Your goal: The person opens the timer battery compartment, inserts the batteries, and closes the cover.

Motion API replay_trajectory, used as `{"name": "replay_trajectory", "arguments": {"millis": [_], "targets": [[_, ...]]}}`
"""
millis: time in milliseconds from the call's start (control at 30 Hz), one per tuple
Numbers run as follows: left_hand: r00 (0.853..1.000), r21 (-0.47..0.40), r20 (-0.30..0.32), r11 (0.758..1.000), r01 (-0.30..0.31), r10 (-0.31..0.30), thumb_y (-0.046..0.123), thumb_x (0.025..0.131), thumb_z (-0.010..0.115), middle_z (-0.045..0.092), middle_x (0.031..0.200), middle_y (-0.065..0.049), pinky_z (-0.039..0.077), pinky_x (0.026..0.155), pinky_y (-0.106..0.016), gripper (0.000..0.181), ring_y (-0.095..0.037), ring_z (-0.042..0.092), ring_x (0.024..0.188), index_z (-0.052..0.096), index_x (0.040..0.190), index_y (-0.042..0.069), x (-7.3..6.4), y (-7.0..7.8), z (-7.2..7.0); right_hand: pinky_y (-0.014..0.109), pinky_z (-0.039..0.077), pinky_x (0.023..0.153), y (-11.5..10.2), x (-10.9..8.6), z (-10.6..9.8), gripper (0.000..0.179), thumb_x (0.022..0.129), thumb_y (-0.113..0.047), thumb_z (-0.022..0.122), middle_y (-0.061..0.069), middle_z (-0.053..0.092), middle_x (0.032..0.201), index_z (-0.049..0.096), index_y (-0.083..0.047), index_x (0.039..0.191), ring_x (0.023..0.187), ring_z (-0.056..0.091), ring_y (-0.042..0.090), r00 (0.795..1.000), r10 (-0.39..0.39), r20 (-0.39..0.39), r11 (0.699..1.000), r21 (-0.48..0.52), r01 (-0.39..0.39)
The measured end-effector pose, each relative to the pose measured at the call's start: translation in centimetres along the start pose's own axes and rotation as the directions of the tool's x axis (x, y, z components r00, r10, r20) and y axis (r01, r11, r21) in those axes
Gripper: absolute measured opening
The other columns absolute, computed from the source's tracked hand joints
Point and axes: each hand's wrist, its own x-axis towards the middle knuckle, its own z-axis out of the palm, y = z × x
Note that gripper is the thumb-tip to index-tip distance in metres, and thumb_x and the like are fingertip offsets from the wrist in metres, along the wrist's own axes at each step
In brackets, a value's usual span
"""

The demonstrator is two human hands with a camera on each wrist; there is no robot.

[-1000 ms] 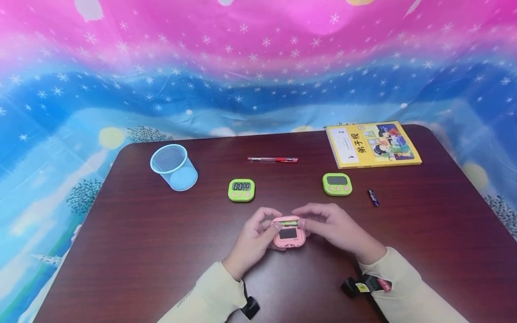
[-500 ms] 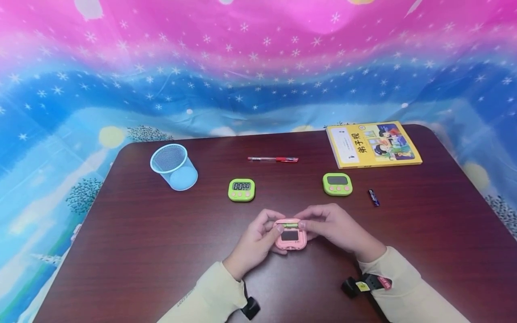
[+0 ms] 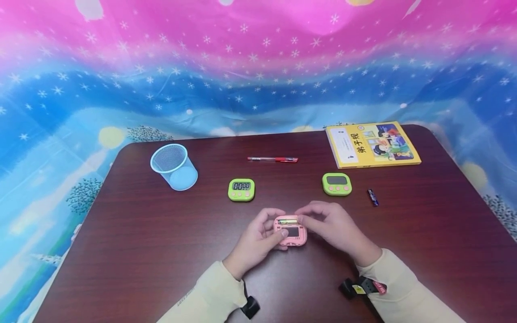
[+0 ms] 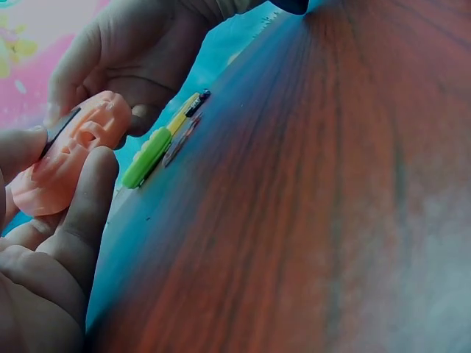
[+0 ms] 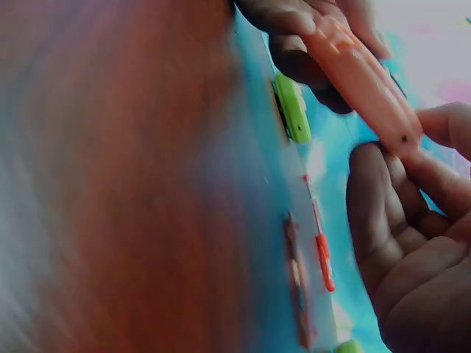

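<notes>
A pink timer (image 3: 294,231) is held back side up above the table, its battery slot uncovered along the far edge. In that slot lies a green-yellow battery (image 3: 287,221). My left hand (image 3: 256,244) grips the timer's left side, thumb over the dark panel and fingers beneath. With thumb and fingers, my right hand (image 3: 338,229) pinches the far right corner, close to the battery's end. Both wrist views show the pink timer (image 4: 70,158) edge-on between the two hands, so the battery is hidden there.
Beyond the hands lie a green timer (image 3: 241,190) reading 00:00, another green timer (image 3: 337,184) with a blank screen, and a dark blue battery (image 3: 373,197). Farther back are a blue mesh pen holder (image 3: 183,174), a red pen (image 3: 278,159) and a yellow book (image 3: 367,148).
My left thumb has slid from the battery slot down onto the dark panel, showing more of the battery. The pink timer has shifted slightly; my right hand stays at its corner.
</notes>
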Motion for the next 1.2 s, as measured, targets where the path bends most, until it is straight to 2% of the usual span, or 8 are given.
{"name": "replay_trajectory", "arguments": {"millis": [100,167,300,433,667,933,1100,1200], "targets": [[1.000,-0.002,-0.013,1.000,0.005,-0.005,-0.003,0.098,0.060,0.064,0.121,-0.025,0.063,0.074,-0.037,0.044,-0.017,0.070,0.088,0.042,0.138,-0.001,0.1,0.1,0.0,0.030,0.058,0.074,0.3,0.0,-0.8,0.013,0.094,-0.028,0.073,-0.010,0.069,0.093,0.077,-0.020,0.104,0.083,0.066,0.011,1.000,-0.003,0.031,1.000,0.005,0.003],[1.000,-0.007,-0.023,1.000,0.014,-0.014,-0.004,0.097,0.060,0.063,0.121,-0.026,0.063,0.074,-0.037,0.045,-0.016,0.070,0.088,0.042,0.139,-0.002,0.1,0.2,0.1,0.027,0.059,0.067,0.6,-0.1,-1.4,0.013,0.093,-0.024,0.075,-0.007,0.067,0.092,0.076,-0.019,0.104,0.078,0.066,0.012,0.998,-0.008,0.058,1.000,-0.009,0.009],[0.999,-0.012,-0.034,1.000,0.024,-0.024,-0.004,0.097,0.060,0.062,0.122,-0.030,0.063,0.073,-0.037,0.046,-0.016,0.070,0.088,0.042,0.139,-0.002,0.1,0.2,0.0,0.024,0.056,0.065,1.2,-0.1,-2.6,0.018,0.088,-0.020,0.079,-0.008,0.064,0.088,0.075,-0.015,0.105,0.074,0.062,0.009,0.995,-0.017,0.099,0.990,-0.141,0.031],[0.999,-0.011,-0.031,1.000,0.019,-0.020,-0.005,0.097,0.061,0.061,0.122,-0.032,0.063,0.073,-0.038,0.046,-0.016,0.070,0.087,0.042,0.139,-0.001,0.1,0.0,0.0,0.026,0.051,0.065,2.1,-0.1,-3.6,0.025,0.083,-0.022,0.084,-0.010,0.061,0.082,0.075,-0.016,0.105,0.074,0.056,0.010,0.990,0.023,0.139,0.970,-0.244,0.011],[1.000,-0.010,-0.016,1.000,0.016,-0.016,-0.005,0.097,0.060,0.060,0.123,-0.032,0.063,0.074,-0.038,0.047,-0.016,0.069,0.088,0.041,0.139,-0.002,0.2,0.0,-0.1,0.026,0.047,0.062,3.3,-0.2,-4.6,0.022,0.080,-0.019,0.086,-0.007,0.058,0.076,0.075,-0.016,0.099,0.071,0.054,0.013,0.974,0.103,0.202,0.970,-0.236,-0.054],[1.000,-0.003,-0.023,1.000,0.018,-0.018,-0.005,0.097,0.061,0.062,0.123,-0.027,0.063,0.074,-0.038,0.047,-0.017,0.070,0.089,0.042,0.139,-0.002,0.2,-0.1,-0.2,0.025,0.046,0.058,3.0,-0.2,-4.7,0.014,0.081,-0.017,0.084,-0.007,0.056,0.073,0.072,-0.019,0.085,0.066,0.052,0.012,0.959,0.117,0.259,0.959,-0.282,-0.041],[0.999,-0.007,-0.022,1.000,0.024,-0.025,-0.005,0.097,0.061,0.061,0.124,-0.028,0.063,0.074,-0.039,0.047,-0.017,0.070,0.090,0.041,0.139,-0.002,0.1,-0.1,-0.4,0.026,0.045,0.056,2.8,-0.2,-4.5,0.019,0.080,-0.018,0.085,-0.007,0.056,0.071,0.067,-0.020,0.081,0.064,0.053,0.012,0.950,0.126,0.286,0.964,-0.261,-0.049],[0.999,-0.003,-0.022,1.000,0.023,-0.023,-0.004,0.097,0.061,0.061,0.124,-0.029,0.063,0.074,-0.039,0.047,-0.017,0.069,0.090,0.041,0.140,-0.002,0.1,0.0,-0.4,0.026,0.046,0.055,2.7,-0.1,-4.5,0.017,0.082,-0.019,0.084,-0.006,0.058,0.070,0.067,-0.020,0.083,0.064,0.054,0.014,0.953,0.133,0.273,0.972,-0.225,-0.071]]}}
